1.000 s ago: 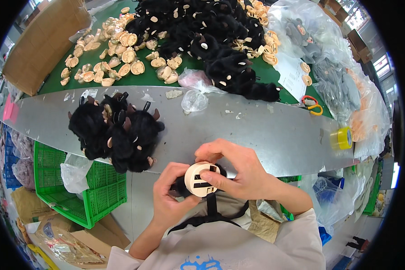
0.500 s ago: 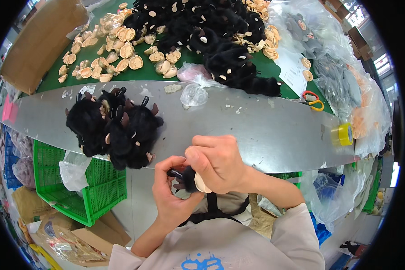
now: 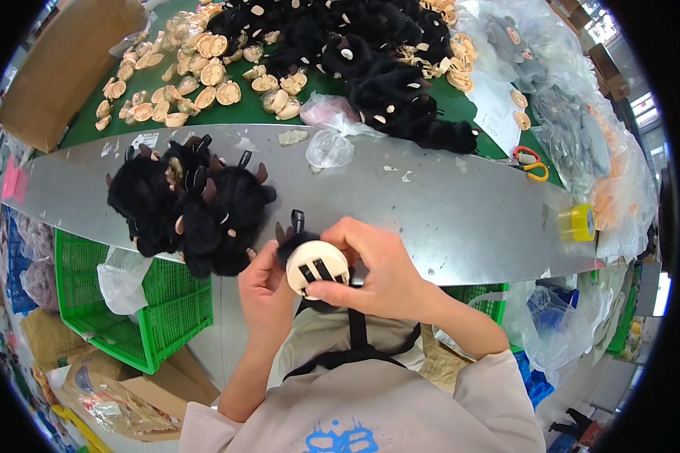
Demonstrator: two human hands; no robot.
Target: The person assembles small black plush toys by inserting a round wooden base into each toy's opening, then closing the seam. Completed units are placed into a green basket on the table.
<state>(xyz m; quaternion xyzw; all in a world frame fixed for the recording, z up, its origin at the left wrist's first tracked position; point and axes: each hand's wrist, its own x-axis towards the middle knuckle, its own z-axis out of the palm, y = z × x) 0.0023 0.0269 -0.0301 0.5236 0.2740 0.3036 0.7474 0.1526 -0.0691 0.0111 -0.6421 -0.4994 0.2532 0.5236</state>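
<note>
My left hand (image 3: pixel 266 291) and my right hand (image 3: pixel 375 273) together hold a small black plush toy (image 3: pixel 295 240) with brown horns and a black loop. A round cream plastic face piece (image 3: pixel 317 269) with two dark slots sits against the toy, my right fingers wrapped over its edge. Both hands hover at the near edge of the grey metal table (image 3: pixel 446 204). A pile of finished black plush toys (image 3: pixel 193 204) lies just left of my hands.
Loose cream face pieces (image 3: pixel 181 83) and more black plush (image 3: pixel 370 60) cover the green surface behind. Clear plastic bags (image 3: pixel 329 136), scissors (image 3: pixel 533 162) and a yellow tape roll (image 3: pixel 578 223) lie on the table. A green crate (image 3: pixel 155 317) stands below left, a cardboard box (image 3: pixel 60 64) far left.
The cream face piece, hidden under my right hand half a second ago, now faces up again. Both hands have shifted slightly while turning the toy.
</note>
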